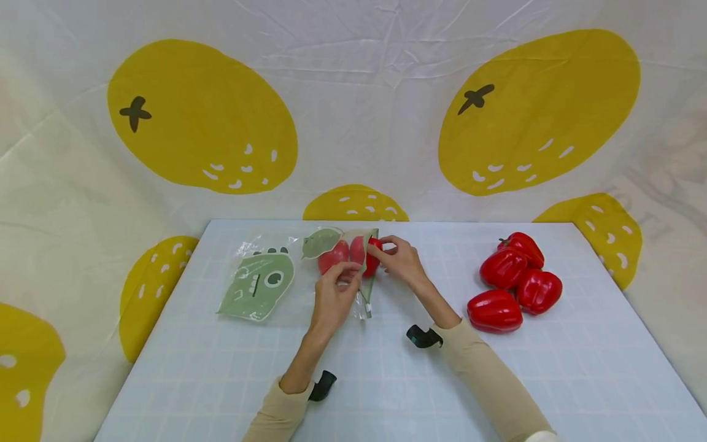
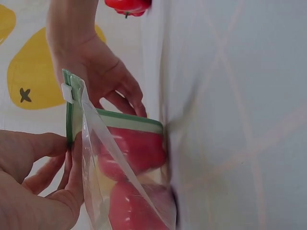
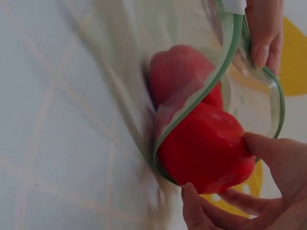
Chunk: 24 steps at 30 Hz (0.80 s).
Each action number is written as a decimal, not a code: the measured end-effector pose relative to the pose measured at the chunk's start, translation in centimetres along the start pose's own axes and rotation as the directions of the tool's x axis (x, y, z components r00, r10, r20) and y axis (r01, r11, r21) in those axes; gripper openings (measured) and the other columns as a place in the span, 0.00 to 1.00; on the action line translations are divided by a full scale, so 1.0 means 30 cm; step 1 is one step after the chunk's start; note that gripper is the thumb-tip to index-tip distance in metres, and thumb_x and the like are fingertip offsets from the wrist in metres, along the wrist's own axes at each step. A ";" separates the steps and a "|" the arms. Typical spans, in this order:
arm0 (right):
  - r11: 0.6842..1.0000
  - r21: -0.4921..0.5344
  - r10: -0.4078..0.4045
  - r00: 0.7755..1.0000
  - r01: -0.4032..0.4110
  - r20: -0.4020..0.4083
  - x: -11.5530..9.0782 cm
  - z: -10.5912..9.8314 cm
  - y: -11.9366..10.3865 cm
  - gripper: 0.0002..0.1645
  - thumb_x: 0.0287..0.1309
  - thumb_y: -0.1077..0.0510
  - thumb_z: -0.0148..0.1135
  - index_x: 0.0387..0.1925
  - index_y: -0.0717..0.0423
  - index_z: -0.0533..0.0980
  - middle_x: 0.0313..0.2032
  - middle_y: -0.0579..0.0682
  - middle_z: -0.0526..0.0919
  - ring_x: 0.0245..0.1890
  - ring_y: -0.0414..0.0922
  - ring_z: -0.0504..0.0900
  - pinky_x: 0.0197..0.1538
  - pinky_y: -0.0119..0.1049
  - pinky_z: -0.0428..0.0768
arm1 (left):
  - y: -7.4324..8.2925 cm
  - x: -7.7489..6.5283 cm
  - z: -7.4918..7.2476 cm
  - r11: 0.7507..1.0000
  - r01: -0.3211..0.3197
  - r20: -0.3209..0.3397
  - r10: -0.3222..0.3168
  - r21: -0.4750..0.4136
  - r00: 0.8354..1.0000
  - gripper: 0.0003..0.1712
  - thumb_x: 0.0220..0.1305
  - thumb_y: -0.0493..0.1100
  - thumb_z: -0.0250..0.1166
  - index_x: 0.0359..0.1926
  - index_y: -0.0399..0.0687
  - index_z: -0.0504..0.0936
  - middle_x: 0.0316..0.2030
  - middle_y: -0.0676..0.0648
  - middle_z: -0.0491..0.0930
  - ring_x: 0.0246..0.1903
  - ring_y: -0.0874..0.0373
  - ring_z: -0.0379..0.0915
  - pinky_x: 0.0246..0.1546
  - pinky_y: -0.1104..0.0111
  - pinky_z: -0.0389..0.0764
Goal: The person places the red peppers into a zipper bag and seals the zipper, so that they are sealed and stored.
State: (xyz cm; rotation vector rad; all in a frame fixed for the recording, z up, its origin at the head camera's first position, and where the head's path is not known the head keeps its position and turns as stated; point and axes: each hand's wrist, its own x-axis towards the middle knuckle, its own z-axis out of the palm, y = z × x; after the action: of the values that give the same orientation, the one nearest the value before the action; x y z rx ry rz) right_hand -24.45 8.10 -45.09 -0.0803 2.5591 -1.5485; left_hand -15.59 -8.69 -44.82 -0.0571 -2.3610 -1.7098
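A clear zip bag (image 1: 301, 294) with a green cartoon print lies on the table, its green-edged mouth facing right. Inside it are red bell peppers (image 1: 334, 258), seen through the film. My left hand (image 1: 333, 301) pinches the near lip of the mouth, lifting it away from the far lip. At the opening, a red bell pepper (image 3: 206, 148) sits partly within the bag. My right hand (image 1: 402, 261) holds that pepper's outer end between thumb and fingers. In the left wrist view, a white slider (image 2: 67, 93) shows on the green zip.
Several more red bell peppers (image 1: 502, 268) lie grouped on the right of the table. The table (image 1: 386, 380) has a pale checked cover. Behind it hangs a white cloth (image 1: 364, 123) printed with yellow fruit. A dark wrist camera (image 1: 423, 337) sits by the right sleeve.
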 end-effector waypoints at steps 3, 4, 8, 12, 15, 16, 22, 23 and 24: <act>1.000 -0.018 0.005 1.000 -0.005 -0.006 0.010 0.005 -0.001 0.33 0.66 0.40 0.65 0.61 0.57 0.75 0.52 0.60 0.85 0.42 0.56 0.86 0.40 0.39 0.87 | -0.001 -0.002 0.001 1.000 -0.008 0.014 0.008 0.010 1.000 0.11 0.67 0.34 0.69 0.49 0.43 0.86 0.42 0.46 0.85 0.40 0.52 0.82 0.44 0.64 0.87; 1.000 -0.023 0.009 1.000 -0.009 -0.009 0.012 0.007 -0.001 0.33 0.66 0.40 0.64 0.61 0.58 0.75 0.52 0.61 0.85 0.41 0.56 0.86 0.40 0.39 0.87 | -0.001 -0.002 0.001 1.000 -0.011 0.018 0.011 0.012 1.000 0.11 0.67 0.34 0.69 0.49 0.43 0.86 0.41 0.45 0.85 0.40 0.52 0.82 0.44 0.64 0.87; 0.999 -0.038 0.015 1.000 -0.016 -0.027 0.019 0.016 -0.004 0.34 0.67 0.41 0.63 0.60 0.62 0.74 0.52 0.63 0.85 0.40 0.56 0.86 0.40 0.39 0.87 | -0.005 -0.003 -0.001 1.000 -0.028 0.024 0.027 0.012 0.999 0.10 0.67 0.35 0.69 0.49 0.42 0.86 0.41 0.45 0.85 0.40 0.52 0.82 0.43 0.65 0.87; 0.998 -0.049 -0.029 0.998 0.027 -0.053 0.023 0.025 -0.003 0.29 0.68 0.44 0.63 0.57 0.64 0.75 0.53 0.62 0.83 0.38 0.54 0.86 0.40 0.39 0.87 | -0.009 0.001 -0.002 0.999 -0.054 0.027 0.054 -0.003 0.998 0.09 0.66 0.32 0.69 0.47 0.41 0.86 0.40 0.45 0.86 0.38 0.51 0.82 0.42 0.65 0.87; 0.994 -0.045 -0.100 0.992 0.097 -0.076 0.030 0.031 -0.003 0.24 0.68 0.49 0.63 0.55 0.64 0.77 0.53 0.61 0.83 0.36 0.53 0.87 0.37 0.37 0.87 | -0.011 0.004 -0.003 0.997 -0.077 0.026 0.077 -0.010 0.997 0.09 0.65 0.31 0.68 0.46 0.40 0.86 0.39 0.44 0.86 0.37 0.51 0.82 0.41 0.66 0.87; 0.992 -0.039 -0.120 0.989 0.118 -0.082 0.032 0.034 -0.004 0.23 0.67 0.50 0.64 0.54 0.64 0.78 0.52 0.62 0.83 0.36 0.54 0.87 0.36 0.37 0.87 | -0.012 0.004 -0.004 0.996 -0.084 0.025 0.084 -0.012 0.996 0.09 0.65 0.31 0.68 0.46 0.40 0.87 0.39 0.44 0.86 0.37 0.51 0.82 0.41 0.67 0.87; 0.987 -0.013 -0.163 0.983 0.162 -0.086 0.045 0.043 0.000 0.19 0.65 0.56 0.66 0.53 0.64 0.80 0.49 0.62 0.86 0.39 0.55 0.89 0.36 0.36 0.87 | -0.016 0.006 -0.006 0.996 -0.093 0.027 0.093 -0.017 0.995 0.08 0.65 0.31 0.69 0.45 0.40 0.87 0.38 0.45 0.85 0.36 0.52 0.83 0.39 0.69 0.86; 0.986 -0.009 -0.165 0.983 0.165 -0.082 0.047 0.043 0.001 0.19 0.65 0.56 0.66 0.52 0.65 0.80 0.49 0.62 0.86 0.39 0.55 0.89 0.37 0.37 0.88 | -0.016 0.006 -0.006 0.996 -0.092 0.028 0.092 -0.017 0.995 0.08 0.65 0.32 0.69 0.45 0.40 0.87 0.38 0.45 0.85 0.36 0.52 0.83 0.39 0.69 0.86; 0.986 -0.006 -0.168 0.983 0.168 -0.077 0.048 0.044 0.002 0.19 0.65 0.57 0.66 0.52 0.65 0.80 0.49 0.62 0.86 0.40 0.56 0.89 0.37 0.37 0.88 | -0.017 0.007 -0.006 0.996 -0.093 0.029 0.093 -0.018 0.995 0.08 0.65 0.32 0.69 0.45 0.40 0.87 0.38 0.44 0.85 0.36 0.52 0.83 0.39 0.68 0.86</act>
State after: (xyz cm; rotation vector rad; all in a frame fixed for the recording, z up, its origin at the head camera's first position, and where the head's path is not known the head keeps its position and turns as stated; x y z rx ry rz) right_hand -25.68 6.80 -45.89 -0.2477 2.6728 -1.6401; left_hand -15.84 -9.03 -45.19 -0.1935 -2.3263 -1.6970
